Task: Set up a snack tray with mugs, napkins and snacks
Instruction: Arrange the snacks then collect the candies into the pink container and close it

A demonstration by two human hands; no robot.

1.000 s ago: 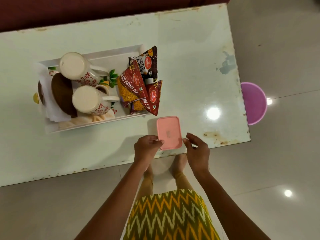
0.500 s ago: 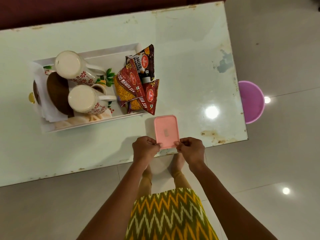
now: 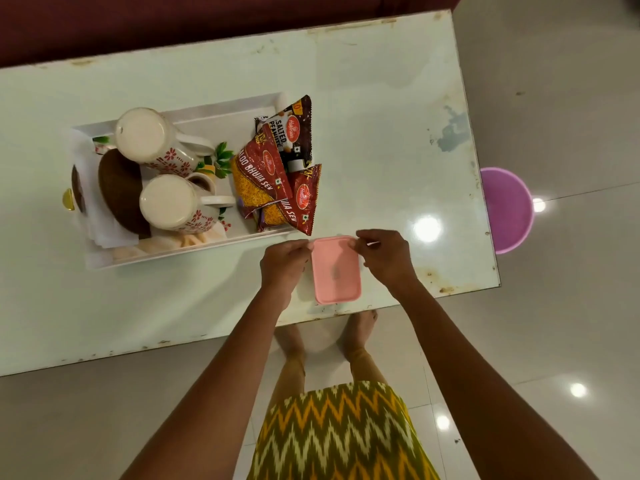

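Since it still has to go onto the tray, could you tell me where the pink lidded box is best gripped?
Grip the pink lidded box across its long sides, from above. It lies flat, its narrow width fits between the left hand and right hand.

Pale, glossy bench [image 3: 381, 116], chipped at edges; carried a white tray [image 3: 221, 112] and, near it, a pink box [image 3: 336, 271].

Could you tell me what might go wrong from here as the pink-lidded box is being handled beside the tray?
The pink rectangular plastic lid sits close to the near edge of the worn white table; with the left hand and right hand gripping only its far corners, the box could slide off. The red snack packets already overhang the white rectangular tray rim, so adding the box may push them out.
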